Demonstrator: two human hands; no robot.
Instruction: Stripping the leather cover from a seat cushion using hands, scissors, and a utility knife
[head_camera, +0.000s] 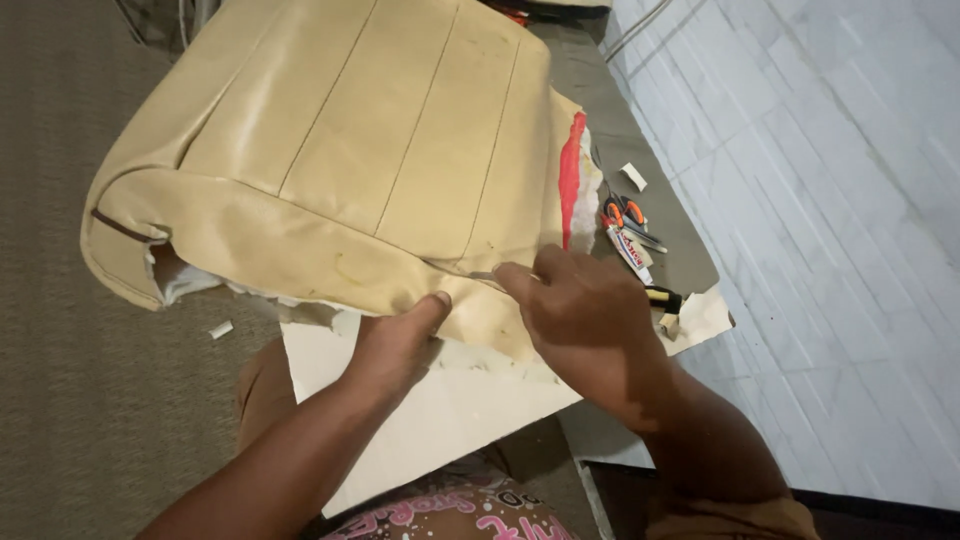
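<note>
So a big cream leather seat cushion (340, 150) is seen lying across the middle of the scene, resting on a white sheet (440, 400) over a brownish carpet (60, 380). Its near edge is pressed down by the left hand (395, 345), fingers tucked out of sight underneath and thumb laid flat on the leather, so a proper grasp can't really be told. A thin metal blade (485, 277) is pinched in the right hand (585, 310), fingers closed tight around it, tip set against the cover's near seam. White foam (185, 280) is exposed at the torn left corner. Orange-handled scissors (625, 215) and a small glue tube (630, 252) are left just right of the cushion, beside a red strip (570, 175).
</note>
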